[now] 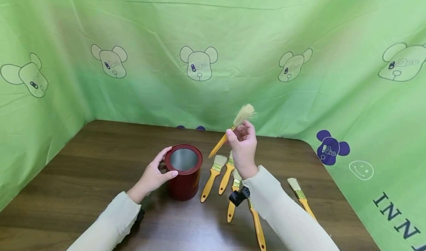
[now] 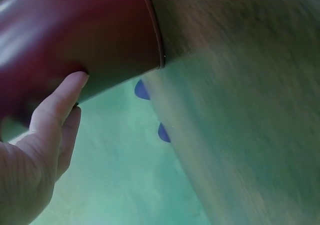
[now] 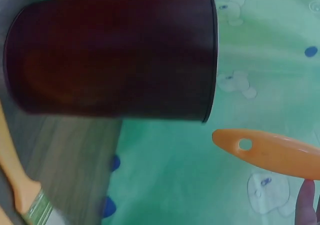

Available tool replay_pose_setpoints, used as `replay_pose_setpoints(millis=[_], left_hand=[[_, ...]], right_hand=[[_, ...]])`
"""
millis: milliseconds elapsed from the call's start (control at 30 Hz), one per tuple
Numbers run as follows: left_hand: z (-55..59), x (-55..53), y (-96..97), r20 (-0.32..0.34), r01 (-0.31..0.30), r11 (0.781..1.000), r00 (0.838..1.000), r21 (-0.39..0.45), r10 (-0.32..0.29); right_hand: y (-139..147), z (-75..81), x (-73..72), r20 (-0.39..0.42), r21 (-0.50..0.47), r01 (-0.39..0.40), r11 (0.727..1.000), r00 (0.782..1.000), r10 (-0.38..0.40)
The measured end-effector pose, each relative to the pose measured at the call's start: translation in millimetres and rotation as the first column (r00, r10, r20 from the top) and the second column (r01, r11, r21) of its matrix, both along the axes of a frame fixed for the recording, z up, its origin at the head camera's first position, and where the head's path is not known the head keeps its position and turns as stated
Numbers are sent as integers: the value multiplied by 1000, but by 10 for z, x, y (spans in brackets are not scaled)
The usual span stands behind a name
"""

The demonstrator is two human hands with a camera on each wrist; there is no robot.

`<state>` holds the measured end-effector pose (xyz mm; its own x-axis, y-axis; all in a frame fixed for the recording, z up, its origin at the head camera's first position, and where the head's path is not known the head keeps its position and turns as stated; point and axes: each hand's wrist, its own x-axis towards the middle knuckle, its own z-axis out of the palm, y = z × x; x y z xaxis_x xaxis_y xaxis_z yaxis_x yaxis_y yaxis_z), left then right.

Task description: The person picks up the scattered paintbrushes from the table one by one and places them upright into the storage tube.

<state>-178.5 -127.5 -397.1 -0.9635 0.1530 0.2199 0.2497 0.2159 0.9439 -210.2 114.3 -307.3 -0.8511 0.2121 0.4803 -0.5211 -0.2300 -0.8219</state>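
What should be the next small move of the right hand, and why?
Probably left, over the can: the right hand holds a brush tilted, handle end down, just beside the open mouth, while the left hand holds the can.

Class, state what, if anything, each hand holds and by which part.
Right hand: a brush, by its handle near the bristles. Left hand: the red can, near its rim.

green bear-printed cloth (image 1: 239, 21) hangs behind a brown table (image 1: 100, 162).
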Motion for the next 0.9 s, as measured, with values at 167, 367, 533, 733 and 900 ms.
replay_pose_setpoints(millis=[167, 367, 533, 733, 900], left_hand=[[14, 21, -25, 22, -6, 1000, 1000, 11, 6], [23, 23, 6, 36, -12, 1000, 999, 16, 12], [14, 5, 62, 40, 8, 1000, 999, 20, -9], [-2, -10, 42, 21, 2, 1000, 1000, 22, -2], [-17, -13, 8, 27, 4, 1000, 1000, 14, -4]], right_hand=[[-165, 28, -10, -18, -9, -12, 1000, 1000, 12], [-272, 52, 9, -44, 40, -119, 992, 992, 120], [-297, 53, 16, -70, 117, -205, 972, 974, 214], [-365, 94, -21, -5, 221, -318, 922, 945, 327], [-404, 127, -48, 159, 353, -396, 848, 918, 362]])
